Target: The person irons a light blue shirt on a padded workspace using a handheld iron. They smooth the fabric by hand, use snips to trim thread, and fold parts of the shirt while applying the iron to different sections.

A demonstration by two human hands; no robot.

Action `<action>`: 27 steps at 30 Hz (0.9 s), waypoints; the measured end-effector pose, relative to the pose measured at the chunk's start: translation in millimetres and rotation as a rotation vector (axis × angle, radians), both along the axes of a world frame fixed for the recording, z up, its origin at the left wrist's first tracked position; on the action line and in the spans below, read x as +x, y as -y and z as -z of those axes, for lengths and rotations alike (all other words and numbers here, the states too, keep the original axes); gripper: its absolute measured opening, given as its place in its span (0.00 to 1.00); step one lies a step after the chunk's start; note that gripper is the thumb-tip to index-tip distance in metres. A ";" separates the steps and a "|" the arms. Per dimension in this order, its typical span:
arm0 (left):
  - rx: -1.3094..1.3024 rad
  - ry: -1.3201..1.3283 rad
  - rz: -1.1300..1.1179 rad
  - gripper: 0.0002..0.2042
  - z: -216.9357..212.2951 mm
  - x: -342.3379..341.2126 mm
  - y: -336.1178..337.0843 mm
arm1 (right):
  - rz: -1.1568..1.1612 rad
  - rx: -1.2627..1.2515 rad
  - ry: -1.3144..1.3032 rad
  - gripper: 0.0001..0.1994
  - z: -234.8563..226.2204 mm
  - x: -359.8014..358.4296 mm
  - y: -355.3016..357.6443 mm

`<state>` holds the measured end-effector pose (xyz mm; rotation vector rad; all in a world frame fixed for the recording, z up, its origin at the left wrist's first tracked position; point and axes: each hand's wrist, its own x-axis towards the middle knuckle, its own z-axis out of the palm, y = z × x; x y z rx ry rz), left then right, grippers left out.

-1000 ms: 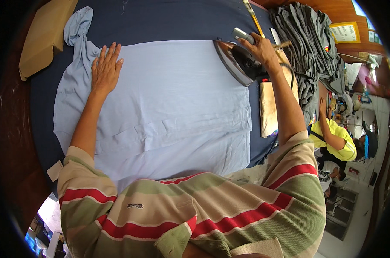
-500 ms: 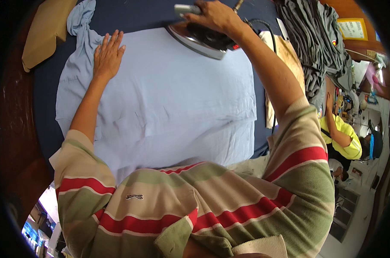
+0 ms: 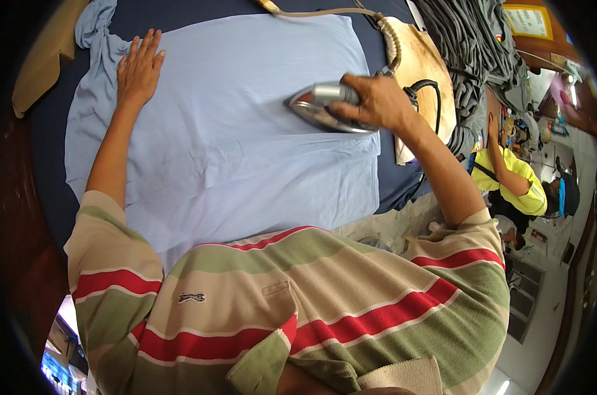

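Gripping iron (image 3: 324, 108) – right hand (image 3: 377, 102) | left hand (image 3: 138, 69) flat, spread – blue cloth (image 3: 246, 145) | navy board (image 3: 403, 184)

your right hand (image 3: 376, 102) grips the iron (image 3: 321, 108), soleplate flat on the light blue garment (image 3: 246, 145). your left hand (image 3: 138, 69) lies flat on the cloth's left part, fingers spread. dark blue ironing pad (image 3: 48, 151) underneath, grey clothes pile (image 3: 472, 46) at right.
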<state>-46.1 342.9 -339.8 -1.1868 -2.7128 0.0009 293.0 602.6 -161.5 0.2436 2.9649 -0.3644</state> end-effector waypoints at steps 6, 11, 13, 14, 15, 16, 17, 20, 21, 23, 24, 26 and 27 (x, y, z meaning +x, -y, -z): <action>0.010 0.012 0.031 0.25 -4.6 0.1 0.0 | 0.165 0.066 -0.151 0.25 9.2 -23.5 -55.5; 0.002 0.039 0.016 0.25 -8.7 2.8 -0.6 | 0.001 0.005 0.081 0.24 3.3 4.4 -43.2; -0.012 0.040 0.006 0.25 -9.7 4.1 -0.6 | -0.089 -0.035 0.071 0.24 1.1 10.4 -35.0; -0.020 0.041 0.000 0.25 -9.8 4.5 -0.7 | -0.047 -0.002 0.135 0.24 0.2 9.6 -34.3; -0.020 0.029 0.003 0.24 -10.0 5.0 -0.7 | 0.029 0.022 0.106 0.25 0.5 5.8 -36.1; -0.017 0.040 -0.001 0.24 -10.1 5.3 -0.6 | 0.095 0.034 0.059 0.26 0.8 0.3 -40.6; -0.007 0.038 0.003 0.24 -10.1 5.7 -0.3 | 0.161 0.046 0.011 0.26 2.4 -5.8 -46.5; -0.031 0.047 -0.021 0.24 -9.9 6.2 -0.1 | 0.276 0.123 -0.095 0.28 10.2 -34.7 -78.2; -0.019 0.030 -0.010 0.24 -9.7 6.3 -0.4 | 0.280 0.177 -0.152 0.29 14.9 -44.1 -89.3; -0.036 0.035 -0.015 0.24 -9.7 6.0 -1.1 | 0.289 0.158 -0.124 0.30 18.7 -60.8 -115.0; -0.058 0.019 -0.023 0.24 -9.7 5.6 -2.0 | 0.252 0.202 -0.212 0.31 23.5 -67.8 -123.6; -0.029 0.047 -0.014 0.24 -10.4 5.6 -2.4 | 0.301 0.180 -0.177 0.31 26.6 -77.1 -137.5; -0.043 0.044 -0.024 0.24 -11.0 5.6 -2.3 | 0.326 0.167 -0.156 0.31 26.9 -80.0 -141.1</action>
